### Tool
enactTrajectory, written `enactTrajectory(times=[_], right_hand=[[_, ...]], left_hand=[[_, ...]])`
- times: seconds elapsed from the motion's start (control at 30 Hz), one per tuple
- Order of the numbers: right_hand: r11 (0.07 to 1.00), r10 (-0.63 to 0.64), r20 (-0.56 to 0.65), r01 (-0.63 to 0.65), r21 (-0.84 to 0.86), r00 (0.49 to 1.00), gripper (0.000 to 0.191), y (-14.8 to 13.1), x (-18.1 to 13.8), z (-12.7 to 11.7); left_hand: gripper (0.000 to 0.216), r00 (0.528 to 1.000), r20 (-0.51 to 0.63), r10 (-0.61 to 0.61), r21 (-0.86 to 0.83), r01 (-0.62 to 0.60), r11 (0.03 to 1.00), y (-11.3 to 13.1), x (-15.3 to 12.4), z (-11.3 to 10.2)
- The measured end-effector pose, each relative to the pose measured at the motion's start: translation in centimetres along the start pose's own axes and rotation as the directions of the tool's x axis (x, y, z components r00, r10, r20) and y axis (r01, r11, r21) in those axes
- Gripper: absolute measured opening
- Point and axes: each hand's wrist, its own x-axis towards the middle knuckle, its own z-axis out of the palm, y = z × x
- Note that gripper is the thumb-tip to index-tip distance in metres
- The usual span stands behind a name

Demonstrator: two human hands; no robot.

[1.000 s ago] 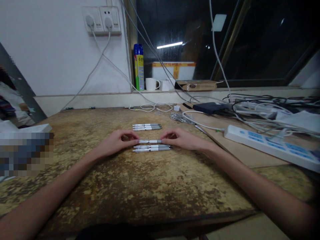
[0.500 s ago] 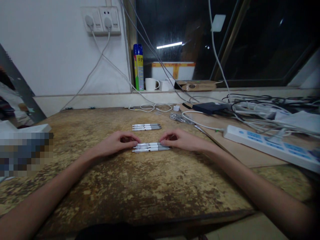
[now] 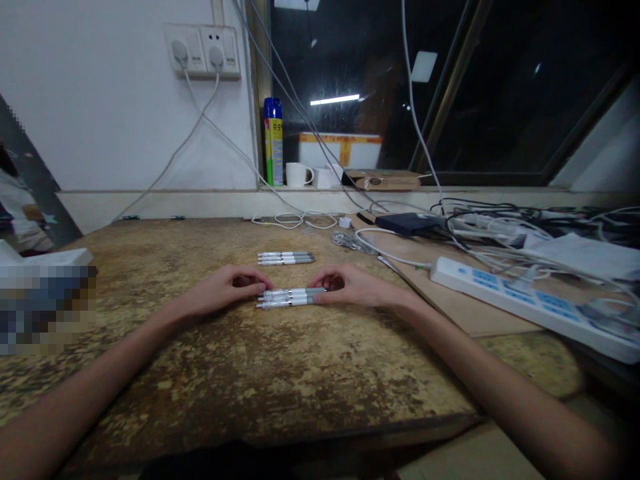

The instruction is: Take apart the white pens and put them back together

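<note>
Left hand (image 3: 227,291): fingertips pinched the near pens (image 3: 289,297) at their left end.
Right hand (image 3: 350,287): fingertips clamped the right end.
Far pens (image 3: 285,257): lay untouched behind.

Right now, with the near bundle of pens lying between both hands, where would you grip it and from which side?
Probably at its two ends, one from each side. The near bundle of pens lies flat and crosswise on the table, its long sides too low for fingers to get under easily. The left hand and right hand already pinch those ends, keeping the pens together.
</note>
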Motion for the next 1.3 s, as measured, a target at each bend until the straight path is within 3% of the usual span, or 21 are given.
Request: enactTrajectory(times=[0.23,0.4,0.57,0.93,1.13,1.3], right_hand=[[1.0,0.016,-0.098,-0.017,-0.008,0.995,0.031,0.9,0.3,-0.2],[0.997,0.024,-0.267,-0.042,-0.064,0.963,0.022,2.6,1.0,-0.1],[0.98,0.063,-0.467,-0.143,-0.138,0.882,0.025,3.6,1.8,0.2],[0.984,0.064,-0.461,-0.133,-0.12,0.885,0.038,3.6,2.8,1.2],[0.993,0.111,-0.471,-0.086,0.075,0.875,0.034,3.3,3.1,1.5],[0.932,0.267,-0.515,-0.082,0.354,0.815,0.024,2.6,3.3,1.7]], left_hand=[[0.035,0.999,-0.018,-0.042,0.137,0.044,0.99,-1.3,0.3,-0.3],[0.04,0.978,-0.185,-0.095,0.264,0.142,0.954,-2.3,0.5,-0.5],[0.047,0.932,-0.325,-0.158,0.286,0.256,0.923,-3.0,0.5,-0.7],[0.044,0.944,-0.296,-0.144,0.091,0.178,0.98,-2.5,0.9,0.0],[0.043,0.923,-0.326,-0.203,-0.018,0.208,0.978,-2.1,0.9,0.0],[0.044,0.899,-0.351,-0.264,-0.082,0.252,0.964,-2.0,1.0,0.2]])
